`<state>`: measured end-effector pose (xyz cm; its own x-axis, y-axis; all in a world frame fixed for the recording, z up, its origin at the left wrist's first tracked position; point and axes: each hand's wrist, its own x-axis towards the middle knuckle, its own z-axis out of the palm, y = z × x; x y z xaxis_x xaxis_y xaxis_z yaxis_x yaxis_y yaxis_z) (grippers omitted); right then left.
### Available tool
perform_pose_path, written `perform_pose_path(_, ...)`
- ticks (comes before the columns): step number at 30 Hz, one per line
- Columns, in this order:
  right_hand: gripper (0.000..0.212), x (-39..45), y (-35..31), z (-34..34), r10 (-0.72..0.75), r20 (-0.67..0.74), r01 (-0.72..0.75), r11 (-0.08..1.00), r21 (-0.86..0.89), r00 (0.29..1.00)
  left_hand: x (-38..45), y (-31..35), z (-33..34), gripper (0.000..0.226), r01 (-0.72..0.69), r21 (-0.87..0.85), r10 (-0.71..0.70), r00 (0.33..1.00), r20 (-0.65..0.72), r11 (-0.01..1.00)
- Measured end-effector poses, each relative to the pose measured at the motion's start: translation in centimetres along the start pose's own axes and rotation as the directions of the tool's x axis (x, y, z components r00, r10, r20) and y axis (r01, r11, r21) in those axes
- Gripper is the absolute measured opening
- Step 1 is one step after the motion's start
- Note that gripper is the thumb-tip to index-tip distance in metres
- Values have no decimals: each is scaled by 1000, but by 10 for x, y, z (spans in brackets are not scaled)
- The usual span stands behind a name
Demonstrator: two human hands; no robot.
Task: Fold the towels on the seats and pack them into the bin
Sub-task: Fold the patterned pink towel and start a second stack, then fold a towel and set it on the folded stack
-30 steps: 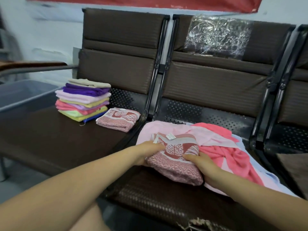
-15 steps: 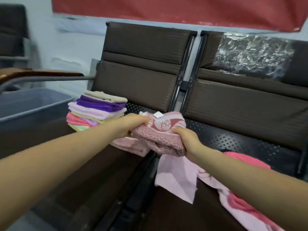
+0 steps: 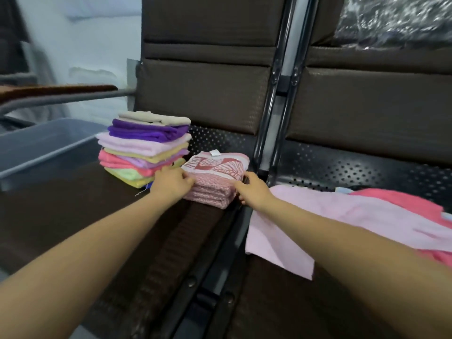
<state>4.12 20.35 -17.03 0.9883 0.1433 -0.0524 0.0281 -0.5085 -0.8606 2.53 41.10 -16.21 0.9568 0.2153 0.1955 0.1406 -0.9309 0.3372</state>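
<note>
A folded pink patterned towel with a white tag lies on top of a second one like it, on the left seat. My left hand grips its left side and my right hand grips its right side, fingers curled against the folds. Just to the left stands a stack of several folded towels in beige, purple, pink and yellow. Unfolded towels lie on the right seat: a pale pink one spread flat and a hot pink one behind it. The grey bin sits at the far left.
Brown padded seat backs rise behind the towels. A black metal frame divides the two seats. A brown armrest on a grey bar crosses above the bin. Crinkled clear plastic covers the top of the right seat back.
Both hands lifted the folded patterned towel off the right seat, carried it left, and set it down on the matching towel beside the stack.
</note>
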Motion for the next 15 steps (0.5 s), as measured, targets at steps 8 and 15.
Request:
perform_pose_path(8, 24, -186, 22, -116, 69, 72, -78, 989, 124, 995, -109, 149, -32, 23, 120, -500, 54, 946, 321, 857)
perform_pose_path(15, 15, -228, 49, -206, 386, 31, -317, 707, 632, 922, -157, 255, -62, 12, 297, -733, 90, 895, 437, 613)
